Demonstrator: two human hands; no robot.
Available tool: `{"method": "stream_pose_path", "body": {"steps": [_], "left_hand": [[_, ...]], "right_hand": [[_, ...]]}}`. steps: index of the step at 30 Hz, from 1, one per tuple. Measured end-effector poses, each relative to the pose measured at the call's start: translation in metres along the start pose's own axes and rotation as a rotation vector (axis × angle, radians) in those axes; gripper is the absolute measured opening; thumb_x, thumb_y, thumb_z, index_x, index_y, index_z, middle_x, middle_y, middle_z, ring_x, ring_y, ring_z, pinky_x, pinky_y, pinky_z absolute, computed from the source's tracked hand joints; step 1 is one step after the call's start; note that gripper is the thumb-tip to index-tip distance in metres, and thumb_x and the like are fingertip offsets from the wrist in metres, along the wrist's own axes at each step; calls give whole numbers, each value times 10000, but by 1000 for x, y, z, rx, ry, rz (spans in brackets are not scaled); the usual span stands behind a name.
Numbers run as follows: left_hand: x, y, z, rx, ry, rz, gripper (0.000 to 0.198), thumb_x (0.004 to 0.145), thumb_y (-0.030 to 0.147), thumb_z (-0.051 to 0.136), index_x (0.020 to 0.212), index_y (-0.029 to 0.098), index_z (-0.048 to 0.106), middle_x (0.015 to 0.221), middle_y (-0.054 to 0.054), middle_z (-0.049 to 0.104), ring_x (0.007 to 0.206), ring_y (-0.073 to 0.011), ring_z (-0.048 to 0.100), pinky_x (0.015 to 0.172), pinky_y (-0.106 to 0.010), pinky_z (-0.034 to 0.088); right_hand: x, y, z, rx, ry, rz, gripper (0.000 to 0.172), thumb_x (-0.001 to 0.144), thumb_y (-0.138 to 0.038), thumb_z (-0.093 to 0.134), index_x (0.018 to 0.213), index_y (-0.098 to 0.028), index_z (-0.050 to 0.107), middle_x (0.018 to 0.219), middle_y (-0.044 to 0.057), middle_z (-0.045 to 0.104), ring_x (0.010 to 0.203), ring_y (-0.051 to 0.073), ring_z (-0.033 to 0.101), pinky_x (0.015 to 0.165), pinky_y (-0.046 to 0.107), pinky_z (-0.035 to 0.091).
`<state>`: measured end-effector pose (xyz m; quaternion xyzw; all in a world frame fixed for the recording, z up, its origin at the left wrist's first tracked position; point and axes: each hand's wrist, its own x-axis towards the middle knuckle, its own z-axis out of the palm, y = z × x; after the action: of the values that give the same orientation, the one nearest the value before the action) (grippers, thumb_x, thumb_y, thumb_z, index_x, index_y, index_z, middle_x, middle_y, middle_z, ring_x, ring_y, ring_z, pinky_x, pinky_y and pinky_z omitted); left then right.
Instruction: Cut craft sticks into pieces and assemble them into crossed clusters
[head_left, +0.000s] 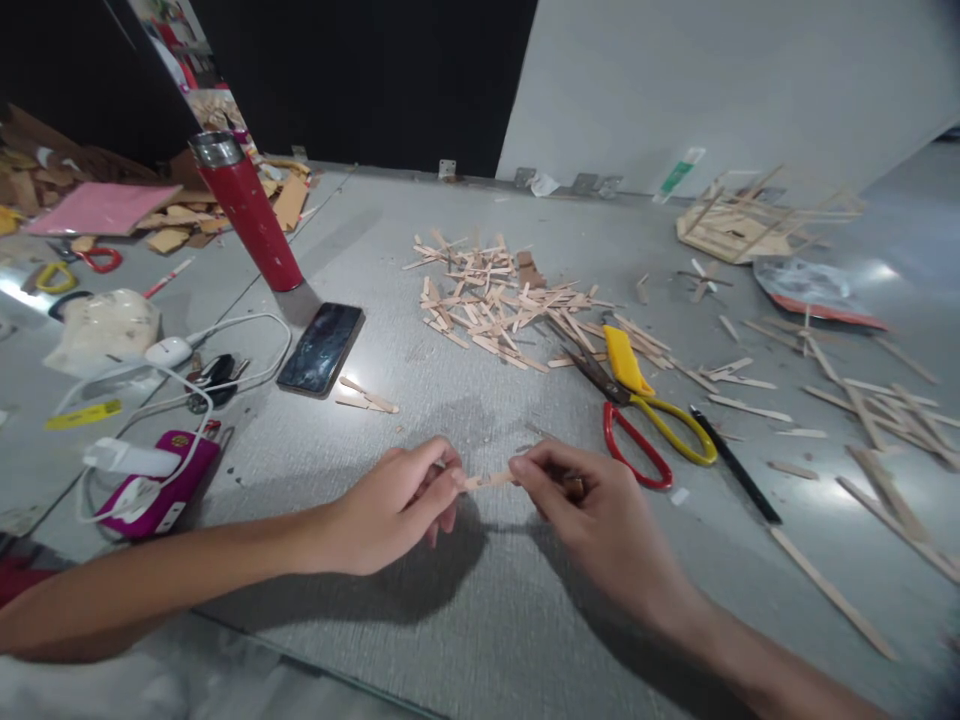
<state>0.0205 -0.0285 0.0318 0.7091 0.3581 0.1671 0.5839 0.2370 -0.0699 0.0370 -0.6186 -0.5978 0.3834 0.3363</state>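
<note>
Left hand: the left hand (394, 505) pinches 1 end of a short wooden stick (487, 480) between thumb and fingertips, just above the grey table (465, 620).
Right hand: the right hand (592, 505) pinches the stick's other end, so the piece spans the gap between both hands.
Scissors: red-and-yellow scissors (637, 405) lie just beyond the right hand, blades toward the pile of cut stick pieces (499, 300).
Pen: a black pen (735, 465) lies just right of the scissors.
Left side: a dark phone (321, 348) lies face up near a red flask (247, 210), with white cables (225, 330) beside it.
Far right: a stick-built frame (750, 220) stands near the wall.
</note>
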Motion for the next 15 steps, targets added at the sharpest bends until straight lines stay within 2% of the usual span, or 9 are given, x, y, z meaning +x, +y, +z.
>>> {"method": "stream_pose_path", "body": {"steps": [3, 5, 7, 9, 12, 15], "left_hand": [[6, -7, 0, -150, -15, -73, 236, 1030, 419, 509, 1050, 184, 520, 702, 31, 628, 469, -109, 584, 467, -207, 439], [11, -13, -2, -124, -15, -107, 265, 1030, 388, 499, 915, 161, 571, 674, 18, 622, 451, -95, 574, 460, -196, 428], [15, -17, -5, -60, -25, -149, 355, 1037, 355, 469, 757, 157, 561, 643, 1, 619, 448, -90, 576, 461, -189, 423], [19, -20, -8, -19, -35, -195, 366, 1040, 321, 448, 732, 160, 563, 628, 2, 622, 439, -93, 582, 454, -189, 420], [22, -21, -12, 1, -55, -233, 317, 1032, 285, 446, 774, 167, 587, 632, 11, 634, 424, -104, 597, 438, -198, 415], [22, -20, -12, 38, -57, -215, 301, 1004, 246, 481, 721, 175, 558, 625, 9, 641, 436, -108, 621, 449, -198, 414]], "right_hand": [[3, 5, 1, -42, -1, 32, 342, 952, -446, 561, 730, -197, 637, 587, -26, 473, 527, 134, 405, 490, 270, 310], [5, 11, 2, -103, 41, -3, 260, 944, -443, 597, 875, -199, 654, 638, -19, 528, 555, 152, 480, 502, 268, 370], [5, 18, 4, -196, 133, -126, 220, 988, -409, 557, 996, -202, 629, 754, 16, 597, 642, 181, 576, 559, 284, 457], [3, 26, 5, -331, 192, -314, 222, 1062, -324, 438, 1016, -196, 613, 858, 60, 635, 722, 196, 626, 637, 311, 512], [-1, 38, 9, -575, 119, -561, 314, 1096, -173, 331, 1088, -175, 645, 856, 70, 665, 721, 197, 639, 658, 317, 510], [-7, 48, 16, -700, 49, -677, 343, 1095, -106, 332, 1262, -150, 628, 875, 65, 714, 735, 195, 664, 642, 305, 494]]}}
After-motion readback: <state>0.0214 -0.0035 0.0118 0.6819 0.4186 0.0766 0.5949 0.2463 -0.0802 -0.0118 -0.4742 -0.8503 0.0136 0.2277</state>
